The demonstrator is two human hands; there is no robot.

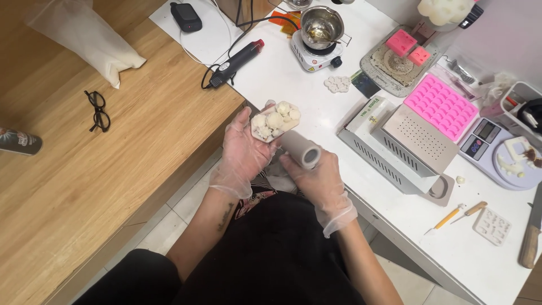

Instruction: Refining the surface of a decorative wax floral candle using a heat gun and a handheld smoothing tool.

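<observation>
My left hand [241,152], in a thin clear glove, holds a small tray-shaped mould filled with white flower-shaped pieces [275,120] just off the white table's edge. My right hand [320,181], also gloved, grips a grey cylinder [302,149] whose open end faces the camera, just below and to the right of the mould. The two things are close together but I cannot tell whether they touch.
On the white table [282,73] are a small hotplate with a metal pot [320,31], a heat gun [234,62], a pink silicone mould [441,105], a grey perforated machine [406,144], a scale [499,152] and small tools [457,214]. Glasses [97,110] lie on the wooden table.
</observation>
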